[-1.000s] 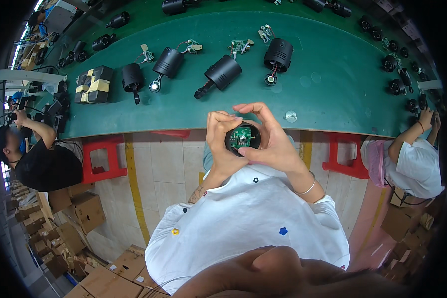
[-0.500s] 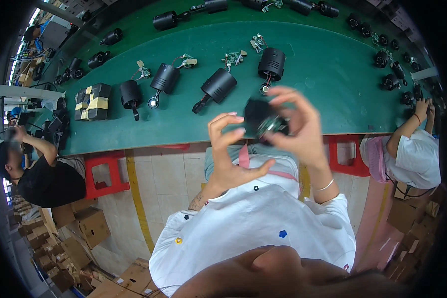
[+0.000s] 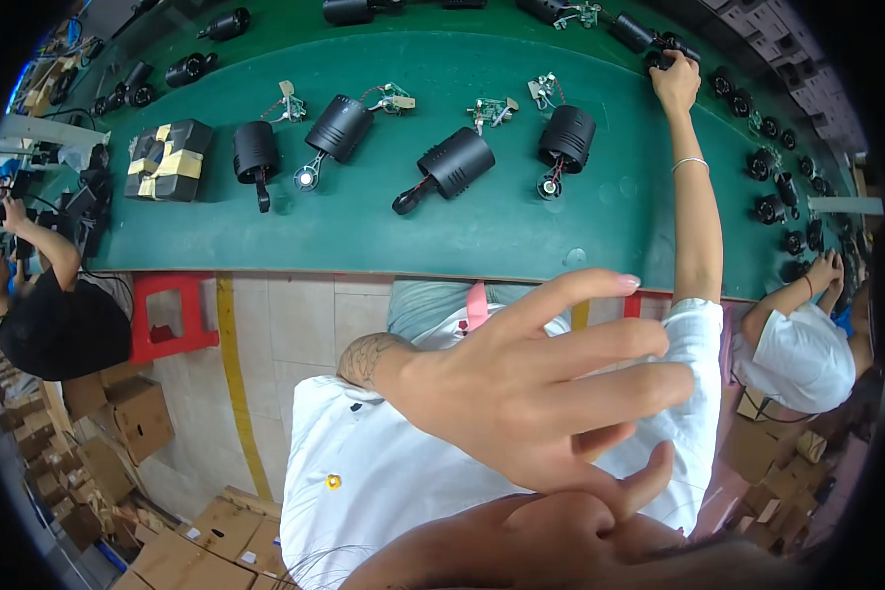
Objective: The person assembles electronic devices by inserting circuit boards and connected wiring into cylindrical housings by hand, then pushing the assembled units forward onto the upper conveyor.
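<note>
My right hand (image 3: 677, 87) is stretched to the far right of the bench, fingers closed on a black round part (image 3: 657, 61) that they largely cover. Touching or close beside it lies a black cylindrical housing (image 3: 631, 32). My left hand (image 3: 531, 383) is raised in front of my chest, fingers spread and holding nothing. Across the bench sit several black cylindrical housings: one (image 3: 255, 147) at left, one (image 3: 338, 128) beside it, one (image 3: 457, 162) mid-bench and one (image 3: 566, 138) on the right. Small green circuit boards (image 3: 492, 111) hang from them on thin wires.
A black block with yellow tape (image 3: 169, 160) sits at the left of the green bench (image 3: 334, 231). More black housings (image 3: 767, 208) line the right side. Co-workers sit at left (image 3: 64, 329) and right (image 3: 796, 354), near red stools (image 3: 175, 315) and cardboard boxes (image 3: 138, 418).
My right hand has moved from in front of me to the far right row. The dark part with a circuit board is no longer seen in front of me. My left hand has come nearer the camera.
</note>
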Motion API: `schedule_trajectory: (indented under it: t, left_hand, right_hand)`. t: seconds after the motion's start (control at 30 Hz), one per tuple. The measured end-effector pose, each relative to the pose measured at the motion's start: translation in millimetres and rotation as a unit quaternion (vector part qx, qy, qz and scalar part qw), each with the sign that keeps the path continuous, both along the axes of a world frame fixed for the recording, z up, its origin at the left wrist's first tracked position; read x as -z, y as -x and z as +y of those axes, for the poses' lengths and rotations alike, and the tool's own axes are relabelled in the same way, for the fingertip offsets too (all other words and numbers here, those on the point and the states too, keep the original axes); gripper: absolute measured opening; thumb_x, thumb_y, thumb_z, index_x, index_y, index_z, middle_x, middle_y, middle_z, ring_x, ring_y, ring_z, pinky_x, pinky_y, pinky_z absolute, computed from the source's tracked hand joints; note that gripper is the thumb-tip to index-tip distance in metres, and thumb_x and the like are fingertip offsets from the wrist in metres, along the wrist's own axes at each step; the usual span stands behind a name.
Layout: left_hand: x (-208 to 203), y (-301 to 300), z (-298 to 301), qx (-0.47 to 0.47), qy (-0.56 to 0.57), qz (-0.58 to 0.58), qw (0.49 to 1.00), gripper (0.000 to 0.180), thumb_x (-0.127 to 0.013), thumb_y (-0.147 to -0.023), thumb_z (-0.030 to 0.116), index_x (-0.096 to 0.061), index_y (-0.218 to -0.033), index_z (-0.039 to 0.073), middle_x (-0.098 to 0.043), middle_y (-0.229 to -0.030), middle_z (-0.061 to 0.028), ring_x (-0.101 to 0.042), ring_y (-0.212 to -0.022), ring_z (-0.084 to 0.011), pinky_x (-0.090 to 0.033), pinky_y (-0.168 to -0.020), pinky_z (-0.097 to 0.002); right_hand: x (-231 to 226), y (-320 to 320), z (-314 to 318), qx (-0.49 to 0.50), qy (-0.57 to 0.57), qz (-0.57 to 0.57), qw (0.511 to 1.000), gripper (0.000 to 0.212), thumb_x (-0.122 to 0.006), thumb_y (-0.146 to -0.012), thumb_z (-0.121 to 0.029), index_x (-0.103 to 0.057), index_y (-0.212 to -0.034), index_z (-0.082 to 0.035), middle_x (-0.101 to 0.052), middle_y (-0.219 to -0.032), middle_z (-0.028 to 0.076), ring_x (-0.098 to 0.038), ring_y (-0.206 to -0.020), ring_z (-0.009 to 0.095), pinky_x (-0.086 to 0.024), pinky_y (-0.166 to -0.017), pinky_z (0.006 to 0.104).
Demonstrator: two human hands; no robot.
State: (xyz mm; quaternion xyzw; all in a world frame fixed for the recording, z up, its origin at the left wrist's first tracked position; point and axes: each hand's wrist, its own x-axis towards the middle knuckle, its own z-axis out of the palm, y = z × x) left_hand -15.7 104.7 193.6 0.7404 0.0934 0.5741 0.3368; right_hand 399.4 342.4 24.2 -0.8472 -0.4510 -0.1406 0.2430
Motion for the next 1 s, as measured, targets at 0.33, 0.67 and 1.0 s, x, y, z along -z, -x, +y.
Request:
schedule_trajectory:
  t: [0.33,0.67,1.0]
  left_hand:
    - [-2,38,25,0.050,0.086,0.078,0.992,0.027,-0.073,-0.061,0.010,-0.065,-0.087,0.011,-0.068,-0.092,-0.0026,-0.064,-0.070,-0.0170,-0.042,-0.095,-0.0471]
    - [52,54,42,-0.033,0.062,-0.057,0.996,0.041,-0.065,-0.068,0.003,-0.055,-0.108,0.005,-0.060,-0.101,-0.0080,-0.059,-0.081,-0.0232,-0.043,-0.096,-0.0466]
    - [113,65,39,-0.152,0.305,-0.012,0.940,0.070,-0.062,-0.069,0.005,-0.037,-0.134,0.003,-0.053,-0.119,-0.0151,-0.053,-0.105,-0.0250,-0.039,-0.098,-0.0413]
  right_hand:
    - [-20,76,50,-0.226,-0.014,-0.134,0.965,0.044,-0.068,-0.070,-0.019,-0.061,-0.112,-0.007,-0.056,-0.119,0.015,-0.048,-0.111,0.035,-0.043,-0.089,0.0452]
    - [5,123,119,-0.171,0.097,-0.155,0.968,0.059,-0.072,-0.078,-0.038,-0.057,-0.128,-0.012,-0.062,-0.118,0.013,-0.056,-0.111,0.033,-0.042,-0.096,0.0578]
    - [-116,188,-82,-0.487,-0.077,-0.013,0.870,0.052,-0.071,-0.071,-0.007,-0.061,-0.122,-0.014,-0.059,-0.125,0.002,-0.046,-0.129,0.029,-0.027,-0.111,0.0607]
